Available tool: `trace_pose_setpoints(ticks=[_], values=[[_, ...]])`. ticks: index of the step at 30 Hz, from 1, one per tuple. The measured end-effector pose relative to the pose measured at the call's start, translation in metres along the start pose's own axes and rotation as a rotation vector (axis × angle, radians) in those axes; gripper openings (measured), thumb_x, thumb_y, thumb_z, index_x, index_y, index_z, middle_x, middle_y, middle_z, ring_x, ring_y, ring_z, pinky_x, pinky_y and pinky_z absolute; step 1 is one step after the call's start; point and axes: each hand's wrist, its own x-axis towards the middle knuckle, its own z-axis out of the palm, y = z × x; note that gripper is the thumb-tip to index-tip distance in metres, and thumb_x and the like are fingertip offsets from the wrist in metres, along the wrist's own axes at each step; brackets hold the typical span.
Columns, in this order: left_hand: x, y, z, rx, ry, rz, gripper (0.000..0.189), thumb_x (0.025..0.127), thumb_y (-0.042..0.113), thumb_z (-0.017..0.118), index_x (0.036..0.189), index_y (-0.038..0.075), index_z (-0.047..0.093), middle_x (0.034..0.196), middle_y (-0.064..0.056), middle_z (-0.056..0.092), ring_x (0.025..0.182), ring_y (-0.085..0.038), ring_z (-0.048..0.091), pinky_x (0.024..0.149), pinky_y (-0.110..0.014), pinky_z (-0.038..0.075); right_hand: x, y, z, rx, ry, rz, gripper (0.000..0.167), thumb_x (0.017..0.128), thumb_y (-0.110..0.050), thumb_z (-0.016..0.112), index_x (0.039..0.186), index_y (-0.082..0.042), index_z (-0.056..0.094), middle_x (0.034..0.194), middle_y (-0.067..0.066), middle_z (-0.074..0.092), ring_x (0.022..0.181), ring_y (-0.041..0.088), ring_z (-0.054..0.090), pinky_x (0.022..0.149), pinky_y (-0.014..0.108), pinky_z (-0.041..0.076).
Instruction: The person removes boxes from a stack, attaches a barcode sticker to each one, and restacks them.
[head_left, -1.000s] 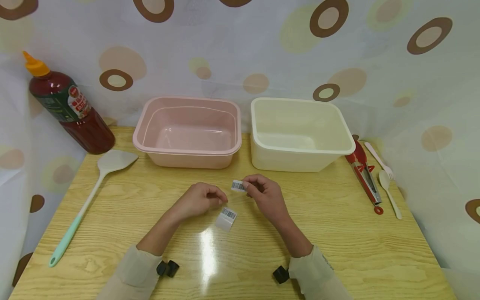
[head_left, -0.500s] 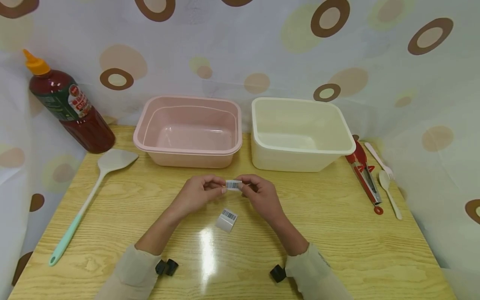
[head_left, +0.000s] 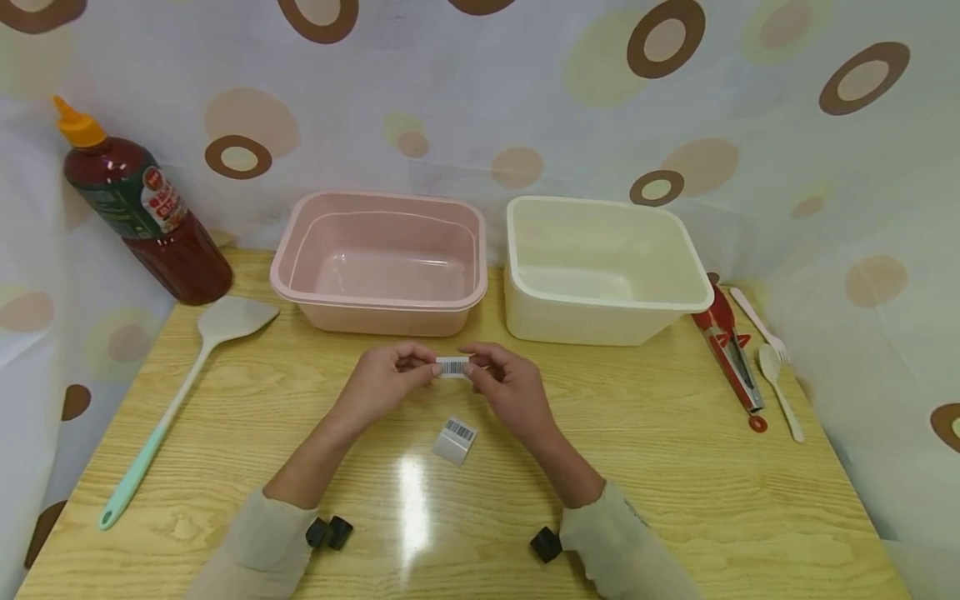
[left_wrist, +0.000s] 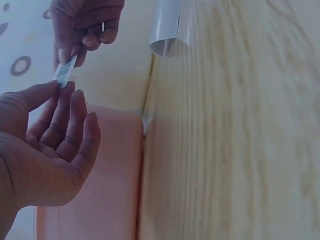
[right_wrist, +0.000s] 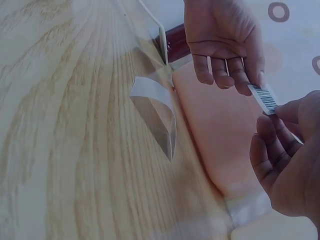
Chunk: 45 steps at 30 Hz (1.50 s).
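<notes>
A small white barcode sticker (head_left: 452,367) is stretched between both hands, in front of the two tubs. My left hand (head_left: 384,382) pinches its left end between thumb and forefinger, and my right hand (head_left: 512,388) pinches the right end the same way. In the right wrist view the black bars of the barcode sticker (right_wrist: 265,99) face the camera. Below the hands, a curled piece of label backing (head_left: 454,442) with another barcode on it lies on the wooden table (head_left: 480,533). Its bent, arched shape shows in the right wrist view as curled backing (right_wrist: 155,95).
A pink tub (head_left: 382,321) and a cream tub (head_left: 585,325) stand along the back. On the left are a red sauce bottle (head_left: 150,217) and a spatula (head_left: 176,400). Red tongs (head_left: 727,350), a pink fork (head_left: 757,321) and a cream spoon (head_left: 780,392) lie at the right.
My left hand has come up from beside the label backing and taken the sticker's left end. Both hands have then shifted slightly left with the sticker between them.
</notes>
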Motion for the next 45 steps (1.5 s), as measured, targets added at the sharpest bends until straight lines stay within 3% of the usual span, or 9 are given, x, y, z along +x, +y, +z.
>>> trace_pose_setpoints(ticks=[4,7,12,18,24,29,33,40,45], values=[[-0.001,0.000,-0.005,-0.012,0.028,0.003,0.019,0.093,0.019,0.074,0.106,0.005,0.073,0.099,-0.014,0.076,0.092,-0.030,0.073,0.082,-0.044,0.060,0.004,-0.003,0.006,0.051,0.026,0.036,0.019,0.096,-0.008,0.068,0.114,0.000,0.071,0.094,0.014,0.073,0.075,0.035,0.065,0.066,0.039,0.060],[-0.002,0.001,-0.009,-0.014,0.051,0.003,0.019,0.093,0.020,0.074,0.106,0.006,0.074,0.099,-0.014,0.076,0.090,-0.028,0.072,0.081,-0.044,0.059,0.007,-0.006,0.010,0.089,0.039,0.050,0.013,0.095,-0.006,0.069,0.106,0.000,0.073,0.093,0.017,0.073,0.076,0.040,0.065,0.068,0.045,0.061],[-0.002,0.001,-0.017,-0.014,0.089,-0.008,0.018,0.094,0.022,0.074,0.105,0.008,0.074,0.100,-0.013,0.076,0.091,-0.027,0.072,0.079,-0.040,0.058,0.013,-0.008,0.017,0.121,0.037,0.047,0.011,0.095,-0.006,0.069,0.103,0.000,0.073,0.092,0.018,0.073,0.072,0.034,0.064,0.066,0.037,0.060],[-0.001,-0.003,-0.028,-0.036,0.143,-0.027,0.021,0.096,0.022,0.071,0.108,0.005,0.073,0.103,-0.012,0.076,0.096,-0.034,0.072,0.085,-0.044,0.059,0.023,-0.010,0.031,0.184,0.014,0.066,0.013,0.095,-0.007,0.069,0.106,0.000,0.073,0.094,0.022,0.072,0.070,0.025,0.061,0.062,0.020,0.053],[-0.002,-0.010,-0.039,-0.006,0.185,-0.020,0.023,0.096,0.022,0.071,0.109,0.004,0.073,0.105,-0.013,0.076,0.098,-0.035,0.073,0.083,-0.042,0.060,0.034,-0.010,0.044,0.203,-0.030,0.064,0.014,0.095,-0.006,0.068,0.106,0.001,0.073,0.095,0.030,0.069,0.066,0.020,0.059,0.059,0.021,0.051],[-0.001,-0.015,-0.049,0.045,0.207,-0.016,0.025,0.096,0.026,0.071,0.110,0.005,0.074,0.107,-0.013,0.077,0.096,-0.034,0.073,0.080,-0.039,0.059,0.038,-0.010,0.047,0.214,-0.092,0.080,0.018,0.098,-0.008,0.066,0.112,0.000,0.073,0.104,0.028,0.072,0.067,0.012,0.067,0.065,0.022,0.058],[0.001,-0.016,-0.055,0.041,0.230,-0.018,0.025,0.096,0.024,0.070,0.111,0.003,0.074,0.108,-0.015,0.076,0.096,-0.035,0.074,0.082,-0.040,0.060,0.040,-0.011,0.048,0.224,-0.143,0.099,0.022,0.099,-0.008,0.064,0.119,0.001,0.071,0.112,0.028,0.072,0.073,0.016,0.072,0.070,0.024,0.060],[0.001,-0.018,-0.061,-0.015,0.222,-0.025,0.025,0.096,0.019,0.071,0.111,-0.002,0.072,0.110,-0.018,0.075,0.094,-0.030,0.074,0.083,-0.037,0.062,0.044,-0.012,0.052,0.217,-0.138,0.142,0.018,0.098,-0.011,0.066,0.112,-0.001,0.073,0.108,0.029,0.071,0.084,0.044,0.067,0.072,0.036,0.061],[0.002,-0.022,-0.066,-0.011,0.220,-0.020,0.026,0.096,0.019,0.071,0.111,-0.002,0.072,0.108,-0.016,0.075,0.092,-0.023,0.075,0.082,-0.033,0.062,0.050,-0.009,0.059,0.180,-0.103,0.128,0.016,0.097,-0.013,0.068,0.108,-0.002,0.074,0.102,0.024,0.072,0.080,0.044,0.066,0.069,0.041,0.060]])
